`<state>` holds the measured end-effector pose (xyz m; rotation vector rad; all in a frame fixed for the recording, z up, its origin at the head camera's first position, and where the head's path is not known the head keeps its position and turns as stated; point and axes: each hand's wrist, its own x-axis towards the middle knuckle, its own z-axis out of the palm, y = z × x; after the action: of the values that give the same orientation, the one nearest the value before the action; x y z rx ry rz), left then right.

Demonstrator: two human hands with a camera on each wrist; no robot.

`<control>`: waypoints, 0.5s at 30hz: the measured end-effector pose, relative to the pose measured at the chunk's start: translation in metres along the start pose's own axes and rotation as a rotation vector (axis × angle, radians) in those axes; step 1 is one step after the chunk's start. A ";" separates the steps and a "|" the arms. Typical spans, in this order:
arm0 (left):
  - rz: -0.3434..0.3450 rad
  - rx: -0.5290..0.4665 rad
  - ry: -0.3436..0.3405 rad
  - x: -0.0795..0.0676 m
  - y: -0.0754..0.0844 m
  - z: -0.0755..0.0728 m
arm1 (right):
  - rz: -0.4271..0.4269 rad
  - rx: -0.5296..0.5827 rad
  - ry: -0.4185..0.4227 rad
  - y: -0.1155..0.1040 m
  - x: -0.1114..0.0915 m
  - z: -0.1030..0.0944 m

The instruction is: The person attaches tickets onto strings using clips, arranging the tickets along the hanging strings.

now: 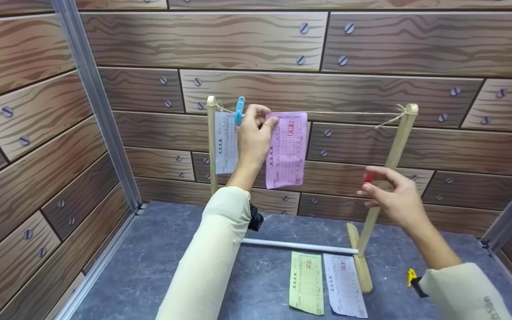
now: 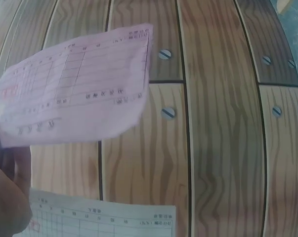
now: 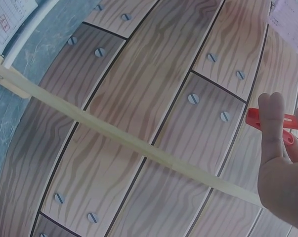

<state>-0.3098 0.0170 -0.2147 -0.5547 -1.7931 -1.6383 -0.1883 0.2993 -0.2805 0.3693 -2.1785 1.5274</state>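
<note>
Many printed planks cover the back wall point(image 1: 256, 26), which rises behind a dark marbled table point(image 1: 149, 266). On the table stands a wooden frame point(image 1: 398, 146), a white bar point(image 1: 300, 246) low across it and a string point(image 1: 349, 113) tied between its post tops. A pink slip point(image 1: 287, 155) hangs upright at the string, near the middle; whether it is folded over, I cannot tell. A pale slip point(image 1: 226, 146) hangs to its left, by the left post. A green slip point(image 1: 307, 284) and a lilac slip point(image 1: 345, 284) lie side by side on the table. The left hand point(image 1: 256, 138) pinches the pink slip's upper left edge, thumb in front. The right hand point(image 1: 396, 195), beside the right post, holds a small red clip point(image 3: 253, 116) between thumb and fingers. A blue clip point(image 1: 239, 110) sits at the pale slip's upper right corner.
</note>
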 end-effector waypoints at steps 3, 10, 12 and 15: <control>-0.044 0.040 0.023 0.001 0.001 -0.001 | 0.000 -0.001 -0.010 -0.002 0.001 0.001; -0.060 0.118 0.013 0.005 0.002 -0.001 | -0.013 -0.005 -0.007 -0.005 0.002 -0.002; -0.057 0.096 0.011 0.004 0.003 -0.001 | -0.010 -0.001 -0.003 -0.005 0.002 -0.002; -0.039 0.081 0.001 0.003 0.007 0.000 | -0.004 0.005 -0.001 -0.006 0.001 -0.002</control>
<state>-0.3071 0.0174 -0.2076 -0.4850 -1.8715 -1.5835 -0.1865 0.2995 -0.2747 0.3764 -2.1732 1.5311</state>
